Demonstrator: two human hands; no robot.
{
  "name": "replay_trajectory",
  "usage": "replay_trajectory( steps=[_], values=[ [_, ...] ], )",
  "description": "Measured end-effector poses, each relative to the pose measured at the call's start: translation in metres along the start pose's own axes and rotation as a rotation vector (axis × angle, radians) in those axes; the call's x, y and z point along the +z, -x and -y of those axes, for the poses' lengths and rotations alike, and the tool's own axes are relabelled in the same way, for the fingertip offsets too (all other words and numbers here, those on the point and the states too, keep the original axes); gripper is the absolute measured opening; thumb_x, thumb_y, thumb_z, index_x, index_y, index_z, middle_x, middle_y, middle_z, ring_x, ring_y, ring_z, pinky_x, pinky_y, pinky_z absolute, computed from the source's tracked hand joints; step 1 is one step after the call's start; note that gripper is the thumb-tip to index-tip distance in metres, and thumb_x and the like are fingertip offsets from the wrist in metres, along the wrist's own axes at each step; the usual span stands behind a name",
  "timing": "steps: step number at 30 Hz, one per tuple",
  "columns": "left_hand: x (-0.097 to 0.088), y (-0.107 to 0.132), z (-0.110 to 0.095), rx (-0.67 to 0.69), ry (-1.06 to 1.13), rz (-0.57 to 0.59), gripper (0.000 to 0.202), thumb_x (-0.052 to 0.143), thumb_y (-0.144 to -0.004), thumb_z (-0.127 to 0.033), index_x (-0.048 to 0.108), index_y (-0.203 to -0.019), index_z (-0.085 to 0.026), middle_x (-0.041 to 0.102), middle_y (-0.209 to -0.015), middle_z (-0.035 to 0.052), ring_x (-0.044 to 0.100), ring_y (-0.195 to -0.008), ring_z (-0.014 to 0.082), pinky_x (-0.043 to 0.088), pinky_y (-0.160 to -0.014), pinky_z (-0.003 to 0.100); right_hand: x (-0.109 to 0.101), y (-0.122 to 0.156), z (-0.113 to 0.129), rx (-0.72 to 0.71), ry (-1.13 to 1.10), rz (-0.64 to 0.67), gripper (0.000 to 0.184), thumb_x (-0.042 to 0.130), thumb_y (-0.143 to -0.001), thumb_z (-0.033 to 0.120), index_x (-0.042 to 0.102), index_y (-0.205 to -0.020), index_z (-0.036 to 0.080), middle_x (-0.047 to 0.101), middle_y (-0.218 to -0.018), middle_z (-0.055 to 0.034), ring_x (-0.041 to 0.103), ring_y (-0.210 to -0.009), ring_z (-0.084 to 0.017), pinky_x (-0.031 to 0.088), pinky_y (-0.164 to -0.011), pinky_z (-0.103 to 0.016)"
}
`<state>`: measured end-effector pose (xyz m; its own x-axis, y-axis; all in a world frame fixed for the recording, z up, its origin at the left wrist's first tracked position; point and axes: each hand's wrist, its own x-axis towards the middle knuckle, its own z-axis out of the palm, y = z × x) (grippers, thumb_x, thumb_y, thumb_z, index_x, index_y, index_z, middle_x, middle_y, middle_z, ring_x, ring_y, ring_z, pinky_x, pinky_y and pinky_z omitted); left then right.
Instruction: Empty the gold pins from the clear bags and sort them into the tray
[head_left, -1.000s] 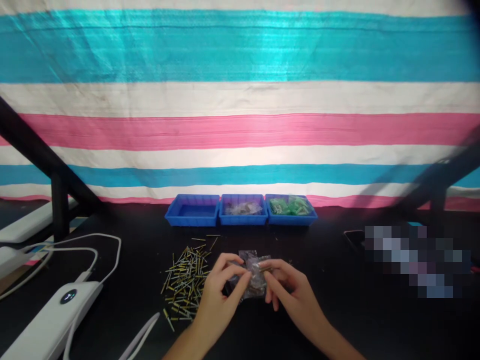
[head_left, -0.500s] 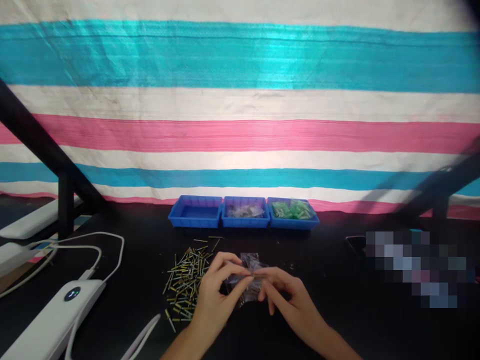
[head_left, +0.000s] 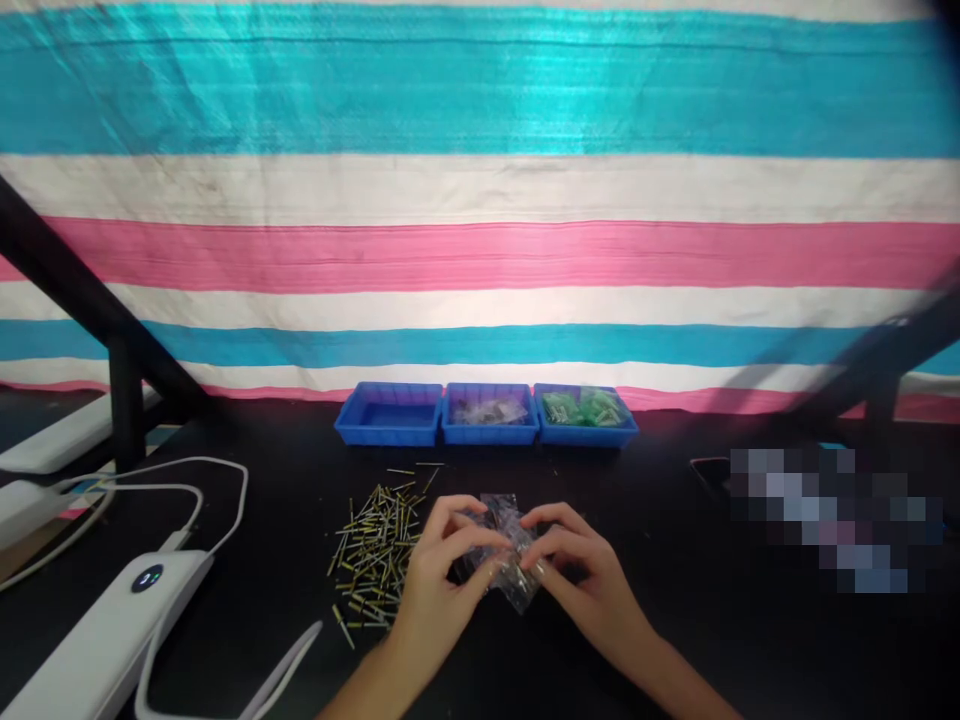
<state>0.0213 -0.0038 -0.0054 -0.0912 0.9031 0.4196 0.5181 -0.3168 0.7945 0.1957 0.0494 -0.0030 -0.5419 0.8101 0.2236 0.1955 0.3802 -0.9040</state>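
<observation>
My left hand (head_left: 442,575) and my right hand (head_left: 581,575) meet over a small clear plastic bag (head_left: 514,570) just above the black table, each pinching it with fingertips. More clear bags (head_left: 501,508) lie under and behind it. A scattered pile of thin gold and silver pins (head_left: 375,550) lies directly left of my left hand.
Three blue trays stand in a row at the back: an empty one (head_left: 386,425), one with clear bags (head_left: 489,425), one with green pieces (head_left: 589,425). A white device with cables (head_left: 112,625) sits at the left. A striped tarp (head_left: 480,200) hangs behind.
The bag has been turned and pulled lower between my fingertips. Both hands have stayed in the same spot, closing in a little.
</observation>
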Motion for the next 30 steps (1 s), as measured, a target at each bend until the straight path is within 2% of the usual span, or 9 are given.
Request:
replay_trajectory(
  steps=[4, 8, 12, 15, 21, 25, 28, 30],
  values=[
    [0.0, 0.0, 0.002, 0.021, 0.01, -0.01, 0.015, 0.062, -0.075, -0.015, 0.069, -0.082, -0.026, 0.049, -0.102, 0.0043, 0.056, -0.076, 0.0127, 0.048, -0.073, 0.03, -0.001, 0.0, -0.001, -0.017, 0.025, -0.021, 0.013, 0.057, -0.076, 0.016, 0.068, -0.071, 0.02, 0.057, -0.1, -0.0054, 0.055, -0.063, -0.009, 0.044, -0.052, -0.021],
    [0.001, -0.001, 0.001, -0.011, 0.0, -0.023, 0.01, 0.061, -0.076, -0.019, 0.069, -0.079, -0.024, 0.051, -0.1, 0.0048, 0.056, -0.076, 0.0135, 0.048, -0.072, 0.031, -0.001, 0.0, -0.001, -0.004, 0.023, -0.025, 0.009, 0.061, -0.075, 0.023, 0.068, -0.081, 0.021, 0.059, -0.099, -0.0057, 0.055, -0.065, -0.011, 0.043, -0.049, -0.021],
    [0.002, -0.001, -0.002, -0.058, 0.003, -0.013, 0.01, 0.059, -0.078, -0.021, 0.066, -0.072, -0.02, 0.052, -0.095, 0.0053, 0.056, -0.074, 0.0134, 0.047, -0.072, 0.03, 0.001, 0.0, 0.0, 0.079, -0.022, -0.014, 0.013, 0.059, -0.079, 0.029, 0.065, -0.076, 0.018, 0.058, -0.072, -0.0013, 0.054, -0.061, -0.011, 0.041, -0.05, -0.02],
    [0.001, -0.002, -0.005, -0.096, -0.006, -0.022, 0.011, 0.056, -0.08, -0.022, 0.065, -0.075, -0.019, 0.054, -0.093, 0.0051, 0.056, -0.078, 0.0146, 0.046, -0.072, 0.029, 0.0, -0.001, -0.003, 0.162, -0.096, 0.001, 0.02, 0.054, -0.082, 0.034, 0.063, -0.076, 0.017, 0.057, -0.064, 0.0008, 0.053, -0.054, -0.01, 0.041, -0.05, -0.021],
    [-0.003, -0.005, -0.009, -0.151, 0.017, -0.09, 0.013, 0.05, -0.083, -0.022, 0.059, -0.092, -0.021, 0.053, -0.091, 0.0036, 0.054, -0.075, 0.0135, 0.044, -0.066, 0.026, -0.011, -0.014, -0.019, 0.265, -0.173, -0.145, 0.034, 0.054, -0.081, 0.043, 0.061, -0.1, 0.016, 0.067, -0.08, -0.0054, 0.053, -0.051, -0.01, 0.038, -0.042, -0.021],
    [-0.004, -0.004, -0.012, -0.14, 0.039, -0.101, 0.014, 0.048, -0.083, -0.02, 0.057, -0.095, -0.021, 0.053, -0.087, 0.0025, 0.053, -0.074, 0.0137, 0.043, -0.067, 0.026, -0.017, -0.028, -0.021, 0.276, -0.196, -0.153, 0.05, 0.058, -0.077, 0.044, 0.053, -0.119, 0.015, 0.069, -0.083, -0.0065, 0.052, -0.048, -0.01, 0.039, -0.042, -0.022],
    [-0.004, -0.003, -0.014, -0.119, 0.041, -0.094, 0.017, 0.048, -0.082, -0.017, 0.056, -0.096, -0.021, 0.053, -0.087, 0.0023, 0.053, -0.074, 0.014, 0.043, -0.067, 0.026, -0.017, -0.049, -0.018, 0.251, -0.211, -0.153, 0.053, 0.059, -0.075, 0.045, 0.052, -0.119, 0.016, 0.069, -0.08, -0.0058, 0.053, -0.047, -0.01, 0.039, -0.04, -0.022],
    [-0.003, -0.002, -0.014, -0.106, 0.043, -0.088, 0.018, 0.047, -0.081, -0.015, 0.056, -0.096, -0.021, 0.053, -0.088, 0.0028, 0.053, -0.075, 0.0142, 0.043, -0.067, 0.026, -0.017, -0.069, -0.018, 0.216, -0.217, -0.187, 0.045, 0.059, -0.074, 0.044, 0.056, -0.109, 0.015, 0.069, -0.081, -0.0065, 0.054, -0.047, -0.01, 0.038, -0.039, -0.021]
  ],
)
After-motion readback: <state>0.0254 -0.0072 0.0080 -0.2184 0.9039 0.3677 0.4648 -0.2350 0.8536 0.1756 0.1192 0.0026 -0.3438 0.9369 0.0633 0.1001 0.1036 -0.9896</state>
